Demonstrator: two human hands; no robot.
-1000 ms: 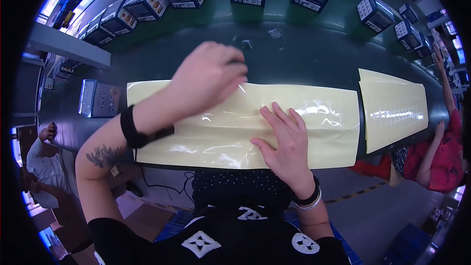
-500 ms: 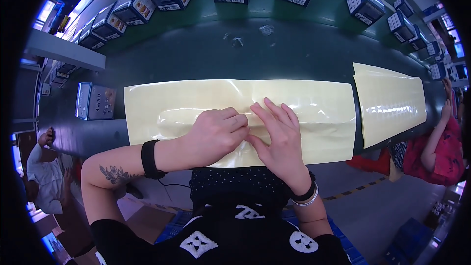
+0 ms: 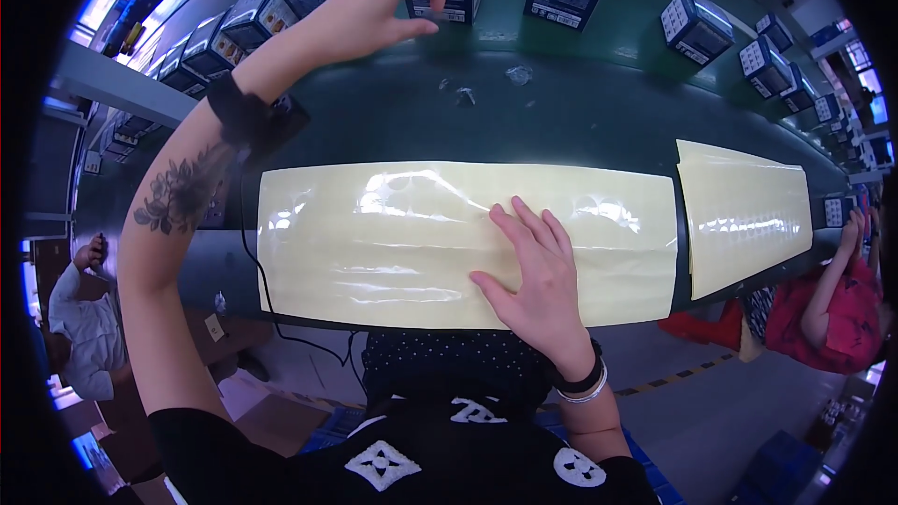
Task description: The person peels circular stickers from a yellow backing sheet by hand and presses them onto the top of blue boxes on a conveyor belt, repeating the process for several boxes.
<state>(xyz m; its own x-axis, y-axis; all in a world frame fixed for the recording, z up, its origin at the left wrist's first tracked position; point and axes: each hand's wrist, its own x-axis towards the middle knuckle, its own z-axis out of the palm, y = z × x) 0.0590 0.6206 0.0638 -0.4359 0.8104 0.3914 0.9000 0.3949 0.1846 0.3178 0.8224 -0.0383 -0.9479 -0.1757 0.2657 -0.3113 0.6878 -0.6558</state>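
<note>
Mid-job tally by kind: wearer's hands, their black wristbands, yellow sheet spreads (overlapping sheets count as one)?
Hands: 2 (left hand, right hand)
Black wristbands: 2
Yellow sheet spreads: 2 (broad spread, pile at right)
Total: 6

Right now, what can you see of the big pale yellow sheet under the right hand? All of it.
The pale yellow sheet is wide, roughly rectangular and glossy, like film or coated paper; bright glare streaks mark shallow ripples across it. It lies flat, long side left to right, on the dark green bench, near its front edge. The right hand rests on it right of centre, fingers spread. A narrow gap parts it from similar sheets on the right. Whether it is one layer or several, I can't tell.
</note>
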